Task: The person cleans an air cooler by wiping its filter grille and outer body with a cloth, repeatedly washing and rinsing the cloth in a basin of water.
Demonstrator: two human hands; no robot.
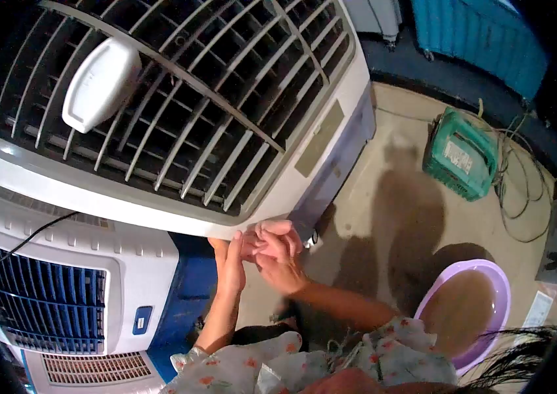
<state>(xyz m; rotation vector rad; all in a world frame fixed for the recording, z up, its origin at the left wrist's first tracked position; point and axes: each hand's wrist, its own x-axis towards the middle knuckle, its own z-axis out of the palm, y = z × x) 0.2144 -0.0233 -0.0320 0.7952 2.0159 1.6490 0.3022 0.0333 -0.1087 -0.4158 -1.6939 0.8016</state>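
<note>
A large white air cooler (pixel 219 226) with a dark slatted grille fills the upper left of the head view. My left hand (pixel 229 262) is at its near lower corner, thumb up against the edge, fingers partly hidden. Touching it, my right hand (pixel 278 256) has its fingers curled together at the same corner. Both hands look closed, and what lies between the fingers is too small or hidden to make out. A white oblong piece (pixel 101 85) sits on the grille, well away from the hands.
Below on the left stands a second white and blue cooler (pixel 137 262) with a black cable (pixel 38 231) across it. On the floor to the right are a green machine with a handle (pixel 460 154), a coiled cord (pixel 521 223) and a purple basin (pixel 428 315) holding murky water. Blue panels (pixel 482 43) stand behind.
</note>
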